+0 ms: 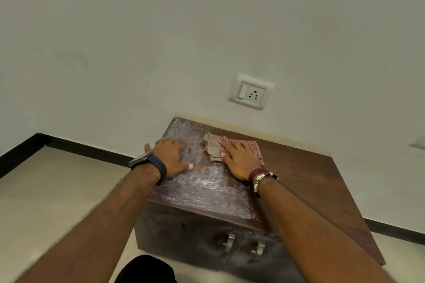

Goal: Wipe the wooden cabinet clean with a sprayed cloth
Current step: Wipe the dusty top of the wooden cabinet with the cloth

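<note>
A low dark wooden cabinet (310, 181) stands against the wall, its two front doors fitted with metal handles. The left part of its top is streaked with whitish wet smears. A folded red-and-beige checked cloth (212, 146) lies on the top near the back. My right hand (239, 158) presses flat on the cloth with straight fingers. My left hand (171, 156) rests flat on the cabinet top near its left edge, fingers spread, a dark watch on the wrist.
A white wall socket with a switch (250, 92) sits on the wall just above the cabinet. Pale tiled floor (57, 190) with a black skirting strip lies to the left. My dark-clothed knee (147, 270) shows at the bottom edge.
</note>
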